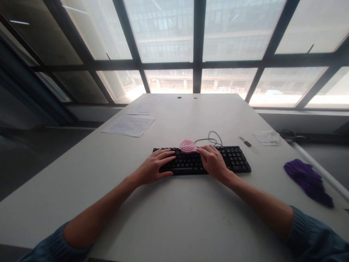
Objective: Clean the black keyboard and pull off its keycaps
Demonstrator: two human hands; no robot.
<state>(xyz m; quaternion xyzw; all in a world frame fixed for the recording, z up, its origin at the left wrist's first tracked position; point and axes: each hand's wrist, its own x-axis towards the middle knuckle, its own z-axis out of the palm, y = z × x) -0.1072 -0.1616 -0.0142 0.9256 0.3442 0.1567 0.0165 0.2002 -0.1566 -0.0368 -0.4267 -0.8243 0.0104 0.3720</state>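
Note:
A black keyboard (188, 169) lies flat on the white table with its cable behind it. My left hand (156, 165) rests over the keyboard's left end, fingers spread and flat on the keys, with nothing in it. My right hand (214, 162) is closed on the short handle of a pink round brush (187, 146). The brush has a head of concentric rings, and its bristles point down at the upper rows of keys. Whether the bristles touch the keys I cannot tell.
To the right lie a small dark-handled thin tool (247, 143), a white tissue or cloth (267, 138) and a purple cloth (308, 182) near the table's edge. Paper sheets (129, 126) lie at the back left. The black cable (215, 137) loops behind the keyboard. Windows stand beyond the table.

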